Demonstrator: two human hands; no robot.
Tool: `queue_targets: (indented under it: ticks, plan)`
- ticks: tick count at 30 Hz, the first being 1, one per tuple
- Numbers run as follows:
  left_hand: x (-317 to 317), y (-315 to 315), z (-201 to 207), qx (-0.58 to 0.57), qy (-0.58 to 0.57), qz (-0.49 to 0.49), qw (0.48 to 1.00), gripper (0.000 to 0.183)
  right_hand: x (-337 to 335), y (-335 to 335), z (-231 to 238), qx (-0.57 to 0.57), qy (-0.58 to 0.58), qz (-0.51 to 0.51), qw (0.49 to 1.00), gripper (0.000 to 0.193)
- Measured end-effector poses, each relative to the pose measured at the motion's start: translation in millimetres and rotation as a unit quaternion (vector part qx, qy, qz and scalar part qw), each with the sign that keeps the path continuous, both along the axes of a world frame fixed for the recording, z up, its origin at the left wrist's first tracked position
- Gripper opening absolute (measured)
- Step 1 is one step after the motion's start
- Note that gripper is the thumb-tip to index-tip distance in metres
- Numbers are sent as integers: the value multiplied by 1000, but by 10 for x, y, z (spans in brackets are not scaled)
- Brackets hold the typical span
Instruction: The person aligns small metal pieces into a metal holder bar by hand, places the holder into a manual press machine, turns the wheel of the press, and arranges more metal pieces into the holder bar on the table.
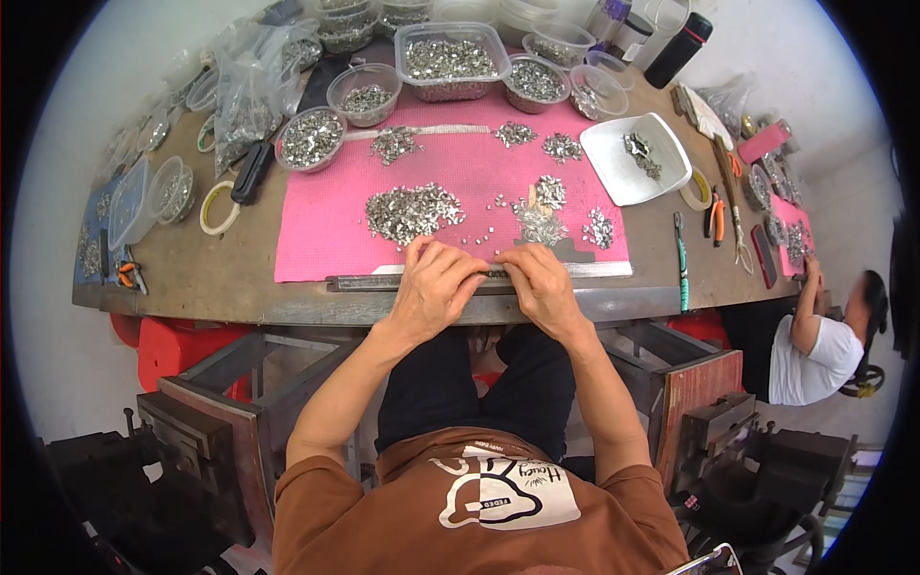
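Observation:
My left hand (436, 287) is closed in a pinch at the near edge of the pink mat (321, 230). My right hand (541, 290) faces it, also pinched, a short gap away. Both rest over a long dark metal bar (364, 284) lying along the table's front edge. Whatever the fingertips hold is too small or hidden to name. Beyond my left hand spreads a large pile of small shiny metal pieces (412, 211). A looser heap of thin silvery pieces (541, 228) lies just past my right hand, with a few single bits between.
Clear tubs of metal pieces (311, 139) and a larger rectangular tub (452, 59) line the back. A white tray (623, 187), toothbrush (681, 259), orange-handled pliers (716, 218) and black bottle (678, 50) stand right. Tape (220, 209) lies left. Another person (815, 345) works far right.

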State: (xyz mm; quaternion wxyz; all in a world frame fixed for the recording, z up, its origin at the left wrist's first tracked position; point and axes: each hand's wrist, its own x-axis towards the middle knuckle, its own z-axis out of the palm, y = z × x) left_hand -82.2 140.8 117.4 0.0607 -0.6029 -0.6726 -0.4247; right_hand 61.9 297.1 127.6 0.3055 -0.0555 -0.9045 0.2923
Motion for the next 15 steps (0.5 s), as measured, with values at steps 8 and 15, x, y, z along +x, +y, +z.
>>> queue_targets:
  ticks: [8, 15]
  plan:
    - [3, 25, -88, 50, 22, 10, 998, 16, -104, 55, 58, 21, -25, -37, 999, 10]
    - [54, 52, -76, 33, 23, 38, 998, 17, -257, 166, 97, 27, -134, -31, 990, 10]
